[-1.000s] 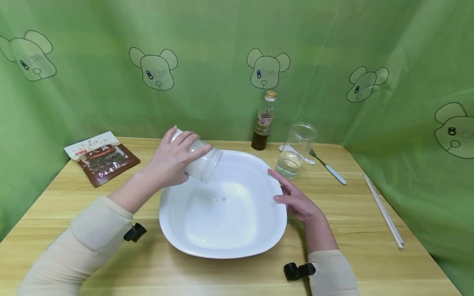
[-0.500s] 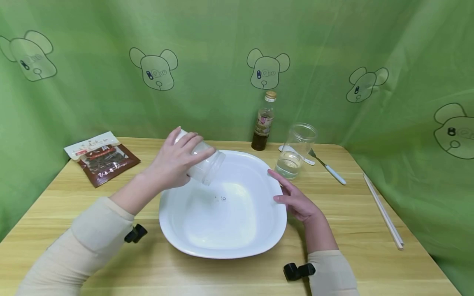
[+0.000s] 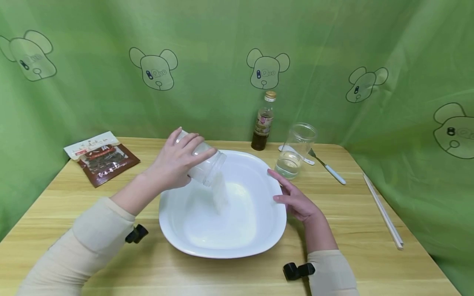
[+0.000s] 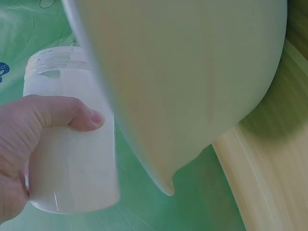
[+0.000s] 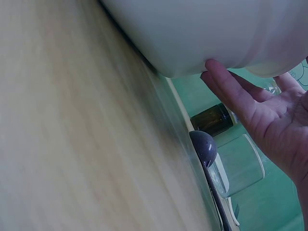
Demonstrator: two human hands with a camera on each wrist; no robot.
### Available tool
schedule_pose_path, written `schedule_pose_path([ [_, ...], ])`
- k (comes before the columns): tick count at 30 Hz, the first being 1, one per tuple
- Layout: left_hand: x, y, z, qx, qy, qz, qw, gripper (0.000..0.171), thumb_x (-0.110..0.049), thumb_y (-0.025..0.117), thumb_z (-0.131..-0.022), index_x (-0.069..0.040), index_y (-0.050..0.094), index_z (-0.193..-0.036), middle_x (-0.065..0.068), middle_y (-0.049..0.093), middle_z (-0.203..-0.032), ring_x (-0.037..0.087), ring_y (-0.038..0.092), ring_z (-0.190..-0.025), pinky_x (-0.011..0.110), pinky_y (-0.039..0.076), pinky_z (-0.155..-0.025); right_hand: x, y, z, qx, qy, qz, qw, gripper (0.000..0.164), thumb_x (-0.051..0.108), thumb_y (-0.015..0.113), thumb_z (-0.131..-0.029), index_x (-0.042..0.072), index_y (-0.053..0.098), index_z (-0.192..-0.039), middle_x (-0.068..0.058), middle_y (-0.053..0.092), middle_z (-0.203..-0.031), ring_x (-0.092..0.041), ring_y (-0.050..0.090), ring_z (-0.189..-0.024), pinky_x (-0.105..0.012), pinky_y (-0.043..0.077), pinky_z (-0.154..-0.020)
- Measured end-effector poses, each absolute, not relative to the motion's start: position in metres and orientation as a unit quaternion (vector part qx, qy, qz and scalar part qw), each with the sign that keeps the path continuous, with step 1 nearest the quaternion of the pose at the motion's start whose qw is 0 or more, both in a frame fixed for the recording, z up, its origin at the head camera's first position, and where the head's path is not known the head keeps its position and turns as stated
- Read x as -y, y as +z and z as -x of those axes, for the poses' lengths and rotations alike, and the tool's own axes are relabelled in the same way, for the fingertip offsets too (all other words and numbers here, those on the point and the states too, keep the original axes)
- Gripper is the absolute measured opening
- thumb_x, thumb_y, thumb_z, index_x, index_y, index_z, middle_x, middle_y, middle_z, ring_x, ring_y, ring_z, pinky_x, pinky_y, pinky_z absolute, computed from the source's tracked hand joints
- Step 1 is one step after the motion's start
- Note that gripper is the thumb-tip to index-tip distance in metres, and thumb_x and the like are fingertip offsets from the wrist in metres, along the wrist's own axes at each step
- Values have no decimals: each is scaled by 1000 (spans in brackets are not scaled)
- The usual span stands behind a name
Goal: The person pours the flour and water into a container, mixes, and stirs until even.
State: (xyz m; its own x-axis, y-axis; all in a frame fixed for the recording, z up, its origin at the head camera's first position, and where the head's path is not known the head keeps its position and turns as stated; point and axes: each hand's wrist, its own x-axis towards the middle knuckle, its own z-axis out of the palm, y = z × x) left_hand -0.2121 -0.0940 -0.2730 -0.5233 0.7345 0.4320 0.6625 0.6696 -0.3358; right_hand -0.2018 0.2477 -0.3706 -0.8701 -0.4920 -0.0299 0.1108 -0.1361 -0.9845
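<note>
My left hand grips a clear jar tilted mouth-down over the white basin. A stream of white grains falls from its mouth into the basin. In the left wrist view, the thumb lies across the whitish jar beside the basin's outer wall. My right hand rests at the basin's right side, index fingertip and thumb at the rim. From the right wrist, straight fingers touch the outer wall from below.
Behind the basin stand a dark sauce bottle and a glass jar of clear liquid. A white spoon, a fork and chopsticks lie right. A spice packet lies left. A dark round-headed utensil shows low.
The jar in my left hand has tipped further and shifted slightly right over the basin. White grains now pour out of it. My right hand has stayed at the rim.
</note>
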Motion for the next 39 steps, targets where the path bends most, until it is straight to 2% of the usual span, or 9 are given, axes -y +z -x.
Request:
schedule_pose_path([
  [9, 99, -278, 215, 901, -47, 355, 245, 84, -24, 76, -50, -20, 41, -127, 16, 43, -119, 33, 35, -110, 55, 16, -97, -247, -371, 202, -626, -738, 152, 202, 72, -3, 52, -78, 21, 22, -138, -13, 18, -136, -31, 45, -105, -50, 45, -74],
  [14, 104, -280, 218, 904, -104, 328, 255, 83, -25, 74, -50, -19, 41, -126, 15, 43, -118, 32, 37, -109, 55, 18, -95, -247, -371, 202, -627, -737, 153, 202, 71, -3, 52, -78, 21, 22, -138, -14, 19, -136, -31, 46, -104, -50, 45, -73],
  [19, 109, -280, 220, 904, -161, 300, 258, 86, -24, 75, -49, -19, 39, -127, 16, 43, -118, 33, 37, -109, 54, 18, -96, -246, -370, 202, -626, -737, 152, 202, 72, -3, 52, -78, 21, 22, -138, -14, 19, -136, -31, 46, -103, -50, 45, -72],
  [26, 118, -282, 224, 909, -254, 244, 223, 93, -25, 79, -49, -21, 34, -130, 16, 40, -122, 32, 36, -110, 50, 16, -98, -245, -370, 202, -626, -738, 149, 202, 72, -4, 51, -77, 22, 22, -138, -14, 19, -136, -30, 47, -103, -50, 45, -73],
  [33, 124, -281, 227, 879, -403, 180, 182, 94, -16, 80, -48, -26, 34, -129, 12, 38, -123, 32, 39, -103, 54, 36, -83, -246, -371, 202, -622, -742, 151, 200, 72, -3, 52, -77, 22, 23, -138, -13, 18, -137, -30, 45, -104, -49, 45, -73],
  [39, 131, -283, 232, 835, -506, 138, 166, 91, -9, 80, -49, -25, 36, -127, 5, 42, -118, 25, 38, -104, 50, 35, -85, -247, -372, 202, -624, -740, 152, 200, 72, -4, 51, -77, 22, 22, -138, -13, 17, -137, -30, 45, -105, -49, 45, -74],
])
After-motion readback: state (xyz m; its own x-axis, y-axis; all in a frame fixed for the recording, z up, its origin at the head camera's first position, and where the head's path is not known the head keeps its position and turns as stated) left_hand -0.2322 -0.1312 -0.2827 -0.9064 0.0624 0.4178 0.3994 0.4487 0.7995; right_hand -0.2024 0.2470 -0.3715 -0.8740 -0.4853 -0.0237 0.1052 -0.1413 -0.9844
